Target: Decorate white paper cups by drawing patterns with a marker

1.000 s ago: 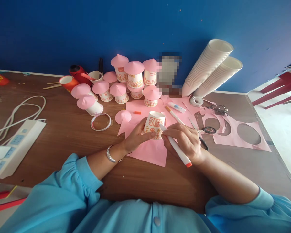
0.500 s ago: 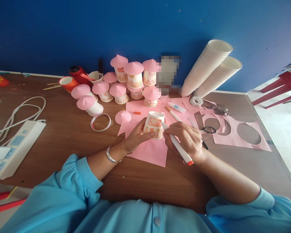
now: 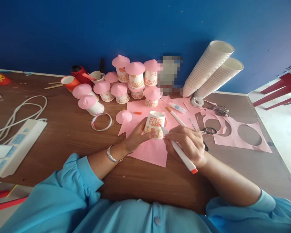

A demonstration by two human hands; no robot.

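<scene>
My left hand (image 3: 138,136) is closed round a white paper cup (image 3: 156,121), steadying it over pink paper (image 3: 155,155). Orange flowers and a hatched window shape are drawn on the cup's side. Between the fingers of my right hand (image 3: 186,142) is a white marker pen (image 3: 181,153) with an orange end; its tip is at the cup's right side, and I cannot tell whether it touches. A small orange marker cap (image 3: 138,113) lies on the paper behind the cup. Left of it rests a pink paper cone (image 3: 123,116).
Several decorated cups with pink cone roofs (image 3: 135,68) stand at the back. Two tall stacks of paper cups (image 3: 206,69) lean against the wall. Scissors (image 3: 210,130), a glue stick (image 3: 178,107) and cut pink paper (image 3: 240,147) lie to the right. A power strip (image 3: 20,147) is at left.
The marker's tip has shifted slightly down along the cup's right side, and my right hand has moved a little down and right. My left hand keeps its hold; the view has shifted slightly.
</scene>
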